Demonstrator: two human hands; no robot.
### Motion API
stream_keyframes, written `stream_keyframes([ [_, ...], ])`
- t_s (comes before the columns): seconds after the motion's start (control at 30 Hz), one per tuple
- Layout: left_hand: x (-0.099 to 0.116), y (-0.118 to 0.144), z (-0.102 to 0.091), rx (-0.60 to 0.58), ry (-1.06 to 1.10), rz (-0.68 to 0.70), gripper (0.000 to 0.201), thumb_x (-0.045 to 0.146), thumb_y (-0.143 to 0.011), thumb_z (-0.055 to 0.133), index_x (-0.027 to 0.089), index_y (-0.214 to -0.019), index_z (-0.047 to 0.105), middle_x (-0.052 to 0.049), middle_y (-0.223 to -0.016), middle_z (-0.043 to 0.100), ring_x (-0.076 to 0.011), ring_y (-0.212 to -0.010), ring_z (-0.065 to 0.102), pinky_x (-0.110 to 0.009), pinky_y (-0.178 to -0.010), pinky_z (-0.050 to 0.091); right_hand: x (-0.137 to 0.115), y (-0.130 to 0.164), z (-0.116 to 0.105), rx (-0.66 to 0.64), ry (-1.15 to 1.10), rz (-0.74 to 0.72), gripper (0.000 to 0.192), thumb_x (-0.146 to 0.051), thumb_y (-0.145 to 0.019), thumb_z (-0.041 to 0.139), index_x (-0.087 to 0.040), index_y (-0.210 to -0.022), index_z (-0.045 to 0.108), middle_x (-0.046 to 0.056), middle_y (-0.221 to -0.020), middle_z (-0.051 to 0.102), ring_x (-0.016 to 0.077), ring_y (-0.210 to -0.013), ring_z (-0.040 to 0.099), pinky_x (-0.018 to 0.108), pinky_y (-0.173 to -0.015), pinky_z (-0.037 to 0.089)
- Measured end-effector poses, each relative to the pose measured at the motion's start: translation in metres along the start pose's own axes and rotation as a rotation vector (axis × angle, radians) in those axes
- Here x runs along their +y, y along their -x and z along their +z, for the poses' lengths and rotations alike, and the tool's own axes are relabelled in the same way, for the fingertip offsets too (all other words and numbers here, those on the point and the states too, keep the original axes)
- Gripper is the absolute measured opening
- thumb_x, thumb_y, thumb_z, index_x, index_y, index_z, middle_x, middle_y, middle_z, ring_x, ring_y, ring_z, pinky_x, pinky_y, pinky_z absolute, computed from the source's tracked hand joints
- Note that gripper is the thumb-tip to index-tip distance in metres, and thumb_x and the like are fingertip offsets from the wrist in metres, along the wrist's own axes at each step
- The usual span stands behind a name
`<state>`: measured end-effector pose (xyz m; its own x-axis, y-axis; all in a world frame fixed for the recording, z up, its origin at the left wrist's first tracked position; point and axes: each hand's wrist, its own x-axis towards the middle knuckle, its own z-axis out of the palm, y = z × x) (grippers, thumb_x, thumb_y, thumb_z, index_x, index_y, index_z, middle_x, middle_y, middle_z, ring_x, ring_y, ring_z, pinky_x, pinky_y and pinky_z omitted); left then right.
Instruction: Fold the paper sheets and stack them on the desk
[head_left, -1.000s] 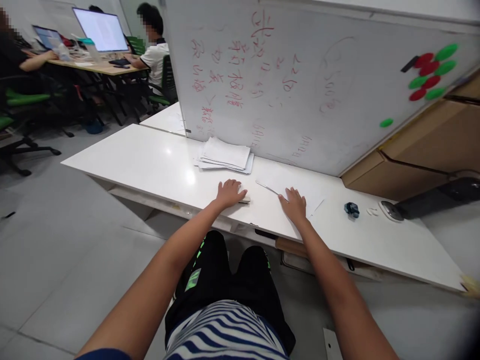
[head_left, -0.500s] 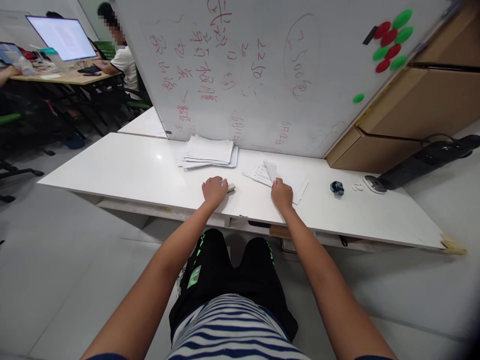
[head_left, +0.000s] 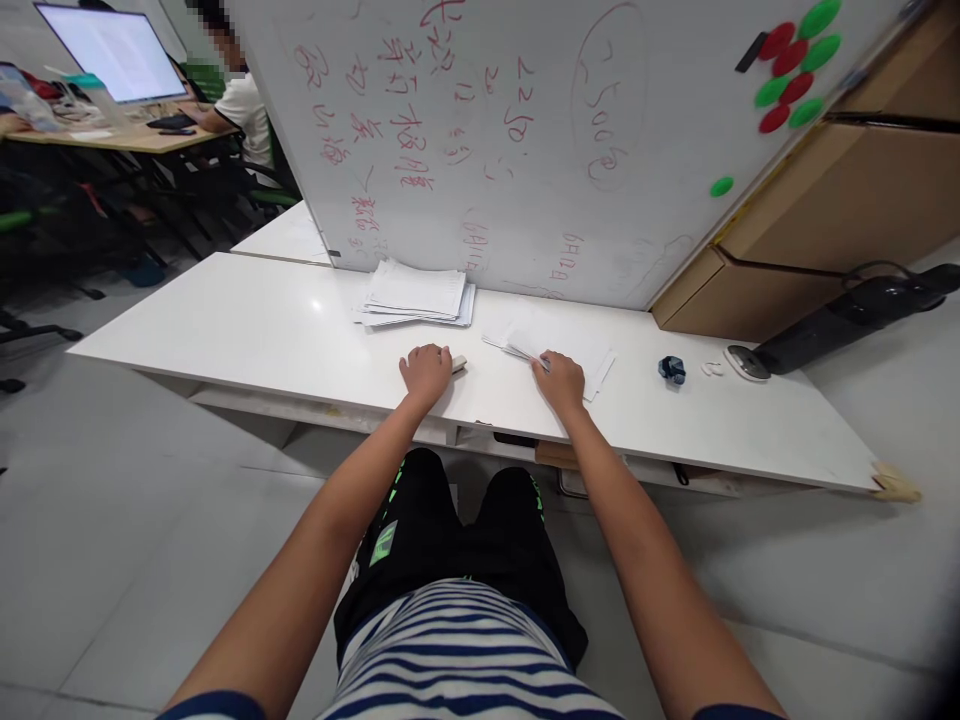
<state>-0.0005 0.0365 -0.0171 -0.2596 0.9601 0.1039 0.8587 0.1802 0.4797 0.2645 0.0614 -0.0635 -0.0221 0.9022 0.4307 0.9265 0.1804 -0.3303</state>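
**Q:** So what are the two hands doing at this moment?

**A:** Both rest on a long white tabletop (head_left: 247,330). The left hand (head_left: 425,370) lies palm down, fingers curled over a small pale object (head_left: 458,364), perhaps an eraser; only its end shows just past the fingertips, so I cannot tell whether it is gripped or merely covered. The right hand (head_left: 561,378) pinches the near edge of a folded sheet of paper (head_left: 525,345), fingers nearly closed on it, the sheet lying almost flat.

**Q:** Which step does that look like, and what would the next move need?

**A:** It reads as folding or flattening the sheet. A clean crease would, I judge, call for firm pressure along the fold while the paper is kept from sliding.

**Q:** How does the sheet look?

**A:** White, thin, with faint print, lying on a further loose sheet (head_left: 596,362) just beyond the right fingers.

**Q:** Anything else nearby?

**A:** A stack of papers (head_left: 416,293) beyond the left fingers against a whiteboard (head_left: 525,120) with red writing, and a small dark blue object (head_left: 672,369) off to the right of the right hand.
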Motion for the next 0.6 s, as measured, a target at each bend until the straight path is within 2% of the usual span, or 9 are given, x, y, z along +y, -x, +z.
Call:
stream_keyframes([
  [0.1,-0.0009,-0.0009,0.0019,0.013,-0.004,0.003,0.037,0.037,-0.097,0.034,0.019,-0.101,0.067,-0.014,-0.119,0.067,-0.0319,-0.122,0.051,-0.050,-0.104,0.030,-0.0001,-0.0002,-0.0002,0.000,-0.010,0.006,0.031,-0.041,-0.093,0.049,-0.017,-0.100,0.066,0.010,-0.098,0.071,0.0249,-0.089,0.060,0.034,-0.077,0.038],
  [0.37,-0.0029,-0.0008,0.0028,0.004,0.011,0.021,0.039,0.038,-0.098,0.031,0.019,-0.100,0.066,-0.014,-0.121,0.066,-0.0325,-0.123,0.050,-0.050,-0.104,0.030,-0.0050,0.0004,-0.0053,-0.002,0.006,0.005,0.035,-0.036,-0.098,0.036,-0.017,-0.095,0.066,0.009,-0.091,0.070,0.0229,-0.082,0.058,0.033,-0.073,0.035],
  [0.6,-0.0025,-0.0011,0.0031,0.009,-0.010,0.014,0.039,0.039,-0.098,0.032,0.019,-0.101,0.066,-0.014,-0.120,0.066,-0.0318,-0.122,0.050,-0.048,-0.103,0.030,-0.0038,0.0004,-0.0033,-0.012,0.022,0.002,0.031,-0.038,-0.096,0.043,-0.017,-0.098,0.065,0.010,-0.095,0.070,0.0242,-0.086,0.059,0.034,-0.074,0.035],
])
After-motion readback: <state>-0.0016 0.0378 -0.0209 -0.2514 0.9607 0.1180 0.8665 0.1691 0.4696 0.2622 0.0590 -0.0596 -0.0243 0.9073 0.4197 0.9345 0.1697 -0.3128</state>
